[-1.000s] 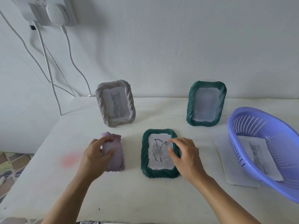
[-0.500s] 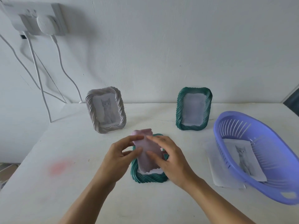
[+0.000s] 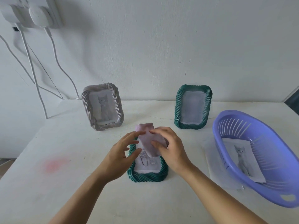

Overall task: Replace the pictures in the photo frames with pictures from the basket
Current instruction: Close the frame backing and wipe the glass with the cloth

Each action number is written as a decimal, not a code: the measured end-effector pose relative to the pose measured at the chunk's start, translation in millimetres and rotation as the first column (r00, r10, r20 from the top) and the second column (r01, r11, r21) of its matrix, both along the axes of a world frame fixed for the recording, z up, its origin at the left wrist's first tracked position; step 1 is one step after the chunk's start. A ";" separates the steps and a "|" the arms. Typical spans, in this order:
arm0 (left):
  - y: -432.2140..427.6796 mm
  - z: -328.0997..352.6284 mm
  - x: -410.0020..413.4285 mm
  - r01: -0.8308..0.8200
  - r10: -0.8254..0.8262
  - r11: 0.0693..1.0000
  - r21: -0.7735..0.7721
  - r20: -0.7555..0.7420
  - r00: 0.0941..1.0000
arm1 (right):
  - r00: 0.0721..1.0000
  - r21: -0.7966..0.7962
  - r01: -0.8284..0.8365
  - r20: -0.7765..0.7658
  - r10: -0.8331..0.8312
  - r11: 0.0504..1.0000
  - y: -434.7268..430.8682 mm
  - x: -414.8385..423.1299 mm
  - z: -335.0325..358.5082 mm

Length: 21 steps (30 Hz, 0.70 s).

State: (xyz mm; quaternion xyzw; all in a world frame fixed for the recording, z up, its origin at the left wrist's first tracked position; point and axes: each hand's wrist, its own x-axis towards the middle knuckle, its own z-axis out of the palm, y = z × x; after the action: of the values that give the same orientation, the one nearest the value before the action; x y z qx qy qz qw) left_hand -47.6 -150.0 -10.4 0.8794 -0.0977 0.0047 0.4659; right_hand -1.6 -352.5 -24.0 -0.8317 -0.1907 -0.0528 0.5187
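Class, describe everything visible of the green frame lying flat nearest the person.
The dark green frame has a twisted, rope-like rim, seemingly plastic. It lies flat on the white table, a sheet with a line drawing in its opening. A pale purple panel, pinched by the right hand, hovers over its upper half; the left hand hides part of its left edge.
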 end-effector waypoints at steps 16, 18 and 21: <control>35.4 -55.8 -7.9 0.080 -0.062 0.745 0.662 -0.051 0.997 | 0.998 -0.726 0.028 0.065 0.027 0.687 17.2 1.1 -16.0; 35.7 -58.0 -8.1 0.064 -0.059 0.741 0.668 -0.030 0.998 | 0.997 -0.787 0.061 0.081 0.004 0.613 21.4 -2.2 -19.3; 36.6 -61.1 -7.4 0.044 -0.048 0.748 0.662 -0.013 0.999 | 0.987 -0.817 0.126 0.159 0.010 0.563 24.7 -2.6 -28.2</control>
State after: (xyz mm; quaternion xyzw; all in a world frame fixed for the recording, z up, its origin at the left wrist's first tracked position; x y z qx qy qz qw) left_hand -55.0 -113.3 -71.6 0.9847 -0.1159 -0.0395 0.1242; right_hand -4.2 -327.8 -52.2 -0.9771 -0.2031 -0.0352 0.0539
